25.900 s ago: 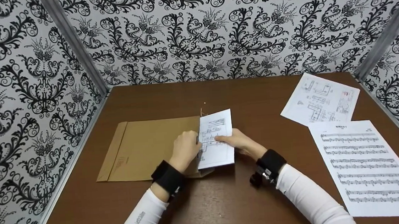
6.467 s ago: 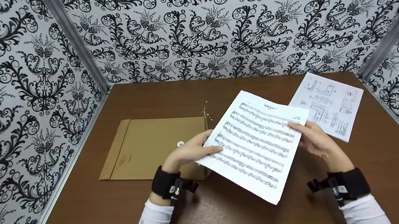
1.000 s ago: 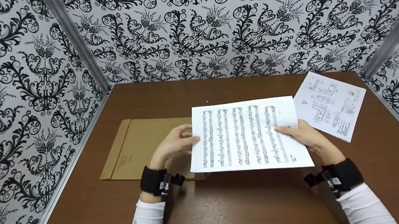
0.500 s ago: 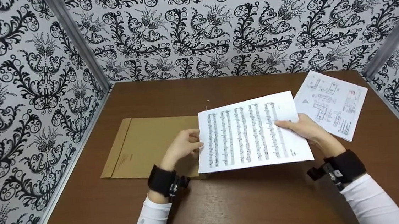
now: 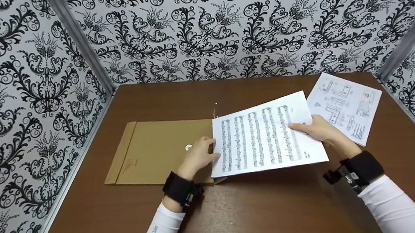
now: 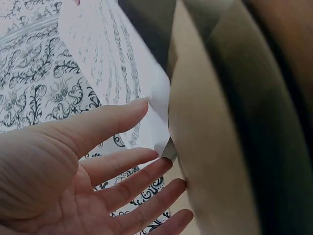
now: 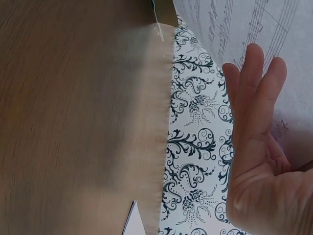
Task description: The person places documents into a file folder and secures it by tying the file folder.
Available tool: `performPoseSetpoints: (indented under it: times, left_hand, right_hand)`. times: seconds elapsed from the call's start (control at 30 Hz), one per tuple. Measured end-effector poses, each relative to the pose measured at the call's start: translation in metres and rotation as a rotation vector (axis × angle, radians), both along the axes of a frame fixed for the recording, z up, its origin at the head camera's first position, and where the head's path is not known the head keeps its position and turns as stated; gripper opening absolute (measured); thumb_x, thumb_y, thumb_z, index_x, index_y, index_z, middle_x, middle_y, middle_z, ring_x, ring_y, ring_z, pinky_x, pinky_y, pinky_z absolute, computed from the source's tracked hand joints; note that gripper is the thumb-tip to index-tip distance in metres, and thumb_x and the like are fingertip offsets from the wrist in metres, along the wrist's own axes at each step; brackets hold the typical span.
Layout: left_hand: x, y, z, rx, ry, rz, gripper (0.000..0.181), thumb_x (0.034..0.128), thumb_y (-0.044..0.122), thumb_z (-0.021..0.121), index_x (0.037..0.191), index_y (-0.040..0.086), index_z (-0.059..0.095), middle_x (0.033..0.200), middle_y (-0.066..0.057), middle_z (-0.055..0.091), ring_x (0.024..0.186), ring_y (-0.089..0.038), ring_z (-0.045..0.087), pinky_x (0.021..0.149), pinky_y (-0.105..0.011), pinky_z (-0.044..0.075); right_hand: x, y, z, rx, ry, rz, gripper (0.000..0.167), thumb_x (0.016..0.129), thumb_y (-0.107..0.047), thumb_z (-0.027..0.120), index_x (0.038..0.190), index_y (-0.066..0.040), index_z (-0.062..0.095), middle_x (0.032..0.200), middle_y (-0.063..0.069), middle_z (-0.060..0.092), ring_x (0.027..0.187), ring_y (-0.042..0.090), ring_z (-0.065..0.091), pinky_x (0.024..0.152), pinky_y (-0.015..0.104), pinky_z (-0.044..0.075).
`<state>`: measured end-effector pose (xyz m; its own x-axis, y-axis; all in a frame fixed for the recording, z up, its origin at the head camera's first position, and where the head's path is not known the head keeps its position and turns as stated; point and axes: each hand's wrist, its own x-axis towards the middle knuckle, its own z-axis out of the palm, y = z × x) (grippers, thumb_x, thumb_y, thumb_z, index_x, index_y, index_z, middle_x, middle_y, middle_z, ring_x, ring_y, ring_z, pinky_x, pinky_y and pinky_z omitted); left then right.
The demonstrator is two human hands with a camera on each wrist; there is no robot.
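two long white fabric sleeves came in from the near side, each ending by a black wrist strap. ahead of them, above the brown wood-grain desk, was a white rectangular paper sheet printed with music staves, held between the two hands. the right hand had its grip pinching the sheet's right end, thumb on the printed face and fingers behind; most of the page stretched leftward from that grip. the left hand had its fingers spread, thumb touching the printed face at the left end, other fingertips along the mouth of a flat brown paper envelope. the sheet's long axis ran left to right, its right end raised, its heading end pointing right, its staves running away from the person. its left end met the envelope's open edge; whether any of it was inside, i cannot tell. farther off at the right lay white paper with technical drawings, and behind everything stood a black-and-white scroll-patterned wall.
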<state>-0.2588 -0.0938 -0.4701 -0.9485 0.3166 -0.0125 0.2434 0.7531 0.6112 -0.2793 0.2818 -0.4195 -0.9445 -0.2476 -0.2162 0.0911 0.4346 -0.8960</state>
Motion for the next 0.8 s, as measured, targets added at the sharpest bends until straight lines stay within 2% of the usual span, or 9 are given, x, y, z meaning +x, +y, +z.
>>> performPoseSetpoints:
  times: [0.4, 0.8]
  left_hand:
    - [0.005, 0.010, -0.005, -0.154, 0.062, -0.008, 0.046, 0.0919, 0.025, 0.074, 0.131, 0.003, 0.066, 0.140, -0.021, 0.060, 0.130, -0.043, 0.056, 0.107, -0.055, 0.050]
    - [0.009, 0.013, -0.005, -0.235, 0.099, -0.014, 0.045, 0.0933, 0.028, 0.071, 0.131, 0.003, 0.066, 0.140, -0.020, 0.058, 0.130, -0.041, 0.054, 0.103, -0.055, 0.051]
  right_hand:
    - [-0.001, 0.001, 0.002, 0.079, -0.003, -0.001, 0.056, 0.102, -0.032, 0.063, 0.138, 0.009, 0.050, 0.081, -0.010, 0.074, 0.065, 0.010, 0.075, 0.060, 0.030, 0.063]
    - [-0.004, -0.001, 0.006, 0.100, -0.027, 0.008, 0.056, 0.101, -0.032, 0.064, 0.138, 0.008, 0.050, 0.081, -0.008, 0.074, 0.065, 0.010, 0.074, 0.061, 0.031, 0.063]
